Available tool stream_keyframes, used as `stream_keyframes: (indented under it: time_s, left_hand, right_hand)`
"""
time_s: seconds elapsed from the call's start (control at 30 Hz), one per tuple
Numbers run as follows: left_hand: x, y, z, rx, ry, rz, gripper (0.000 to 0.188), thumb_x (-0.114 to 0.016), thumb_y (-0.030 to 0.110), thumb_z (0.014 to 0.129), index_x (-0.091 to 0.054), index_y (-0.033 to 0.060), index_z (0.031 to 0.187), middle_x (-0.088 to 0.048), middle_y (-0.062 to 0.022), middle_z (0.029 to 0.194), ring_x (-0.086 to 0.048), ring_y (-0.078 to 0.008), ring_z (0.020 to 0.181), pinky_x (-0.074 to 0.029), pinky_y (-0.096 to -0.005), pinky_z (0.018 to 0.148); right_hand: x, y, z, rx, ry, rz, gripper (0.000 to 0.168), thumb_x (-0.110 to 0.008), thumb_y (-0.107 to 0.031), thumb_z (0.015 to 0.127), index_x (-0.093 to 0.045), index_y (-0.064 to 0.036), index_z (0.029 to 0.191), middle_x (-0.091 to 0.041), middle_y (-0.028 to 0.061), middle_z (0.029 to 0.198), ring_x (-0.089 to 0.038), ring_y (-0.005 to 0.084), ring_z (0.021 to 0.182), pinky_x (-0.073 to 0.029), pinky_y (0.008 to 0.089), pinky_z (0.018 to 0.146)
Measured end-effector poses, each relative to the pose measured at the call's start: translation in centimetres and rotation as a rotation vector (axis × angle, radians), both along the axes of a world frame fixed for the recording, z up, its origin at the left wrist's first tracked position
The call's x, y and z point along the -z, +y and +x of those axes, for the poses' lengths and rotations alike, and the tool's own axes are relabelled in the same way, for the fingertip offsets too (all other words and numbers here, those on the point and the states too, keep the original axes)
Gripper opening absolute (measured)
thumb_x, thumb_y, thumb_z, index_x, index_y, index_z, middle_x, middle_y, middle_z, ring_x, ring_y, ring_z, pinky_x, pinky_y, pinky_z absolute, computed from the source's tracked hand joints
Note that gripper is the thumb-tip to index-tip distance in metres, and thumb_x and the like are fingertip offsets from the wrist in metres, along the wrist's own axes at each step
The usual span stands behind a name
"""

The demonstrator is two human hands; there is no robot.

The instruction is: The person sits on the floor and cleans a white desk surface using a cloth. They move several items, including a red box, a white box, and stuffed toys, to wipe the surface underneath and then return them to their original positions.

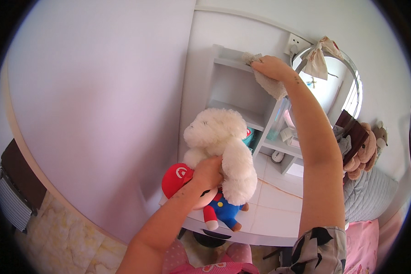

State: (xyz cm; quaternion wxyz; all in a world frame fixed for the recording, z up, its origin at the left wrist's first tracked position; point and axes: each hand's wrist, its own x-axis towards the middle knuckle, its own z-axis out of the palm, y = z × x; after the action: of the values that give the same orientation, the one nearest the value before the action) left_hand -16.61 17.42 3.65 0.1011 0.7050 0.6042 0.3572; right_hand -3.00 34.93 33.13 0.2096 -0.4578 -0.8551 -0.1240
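My left hand (207, 174) grips a fluffy white plush toy (217, 132) by its body and holds it above the front left of a white desk (277, 209). Under that forearm lies a plush figure in a red cap and blue overalls (227, 210), partly covered by the arm and the white toy. At the top of the desk's shelf unit (239, 85), my right hand (272, 68) is closed on a light beige cloth (272, 85). Part of the cloth rests at the upper shelf's edge, and the rest hangs down in front of the shelf.
A round mirror (332, 89) with a fabric bow stands right of the shelf unit, near a wall socket (294, 42). A white computer mouse (277, 156) sits below the lower shelf. Brown plush toys (361, 154) and a grey quilted cushion (370, 191) lie at right.
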Motion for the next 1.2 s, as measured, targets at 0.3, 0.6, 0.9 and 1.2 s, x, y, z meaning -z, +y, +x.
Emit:
stream_keyframes:
  time_s: [0.3, 0.6, 0.9, 1.2]
  left_hand:
    - [-0.6, -0.5, 0.0, 0.025, -0.045, 0.061, 0.03, -0.062, 0.008, 0.076, -0.064, 0.0091, 0.106, -0.065, -0.0198, 0.104, -0.06, -0.0399, 0.101, -0.049, -0.0457, 0.086]
    - [-0.6, -1.1, -0.2, 0.06, -0.112, 0.085, 0.028, -0.064, 0.01, 0.075, -0.062, 0.0065, 0.103, -0.065, -0.0205, 0.102, -0.059, -0.0409, 0.1, -0.048, -0.0462, 0.086]
    - [-0.5, -0.9, -0.3, 0.007, -0.11, 0.023, 0.028, -0.065, 0.011, 0.078, -0.064, 0.007, 0.106, -0.065, -0.0204, 0.106, -0.059, -0.0398, 0.103, -0.048, -0.0457, 0.088]
    - [4.7, 3.6, -1.1, 0.171, -0.488, 0.283, 0.03, -0.064, 0.008, 0.08, -0.062, 0.008, 0.11, -0.066, -0.0171, 0.105, -0.06, -0.038, 0.1, -0.05, -0.0429, 0.085]
  right_hand:
    - [-1.4, 1.8, -8.0, -0.215, 0.598, -0.011, 0.04, -0.055, -0.035, 0.081, -0.067, -0.001, 0.099, -0.068, 0.0177, 0.101, -0.065, 0.0316, 0.091, -0.049, 0.0408, 0.083]
    - [-0.8, 4.9, -13.5, -0.323, 0.663, -0.551, 0.048, -0.055, -0.042, 0.084, -0.062, -0.01, 0.118, -0.065, 0.0085, 0.106, -0.06, 0.0236, 0.095, -0.048, 0.039, 0.084]
    - [2.3, 0.3, -11.3, -0.371, 0.13, 0.134, 0.056, -0.059, -0.031, 0.079, -0.051, -0.021, 0.133, -0.042, 0.0119, 0.142, -0.05, 0.0352, 0.119, -0.043, 0.0459, 0.101]
    - [4.5, -6.7, -0.2, -0.412, 0.069, -0.027, 0.04, -0.059, -0.008, 0.074, -0.067, -0.013, 0.113, -0.057, 0.013, 0.122, -0.055, 0.0331, 0.11, -0.045, 0.0419, 0.095]
